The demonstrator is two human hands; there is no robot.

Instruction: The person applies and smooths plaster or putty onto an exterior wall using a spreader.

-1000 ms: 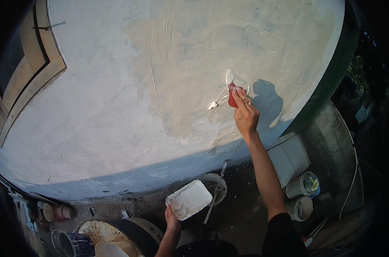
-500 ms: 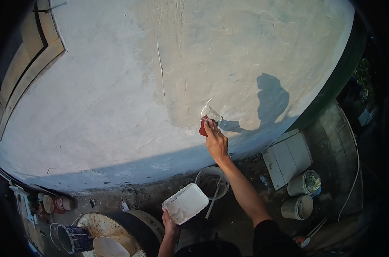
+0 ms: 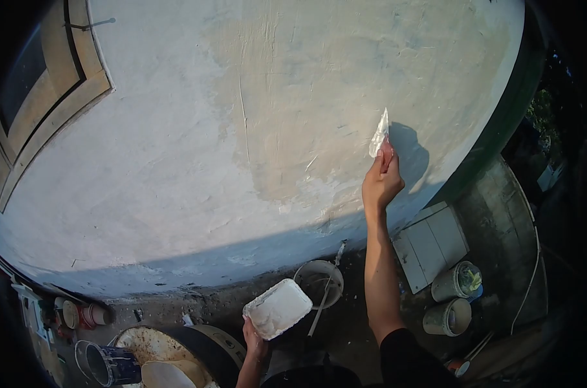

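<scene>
My right hand (image 3: 382, 185) is closed round the red handle of a putty knife (image 3: 379, 137), raised against the sunlit wall (image 3: 293, 110). White putty coats the knife's blade, which points upward and is seen nearly edge-on. Low down in front of me, my left hand (image 3: 254, 341) grips the lower left edge of a white rectangular tray (image 3: 279, 309). Inside the tray is a smear of white putty. On the wall, a beige, damp-looking coated patch spreads across the middle and right, with a small raised putty streak (image 3: 311, 163) near its lower part.
Behind the tray stands a round bucket (image 3: 319, 284) with a stick in it. Two pails (image 3: 450, 317) sit at right beside pale panels (image 3: 430, 247). A dark blue bucket (image 3: 112, 362) rests by a stained drum top (image 3: 144, 339). A wooden window frame (image 3: 89, 84) is at upper left.
My right hand has moved up and right with the putty knife, turning its blade from spread against the wall to edge-on. A putty streak shows where it was. The tray stays nearly in place.
</scene>
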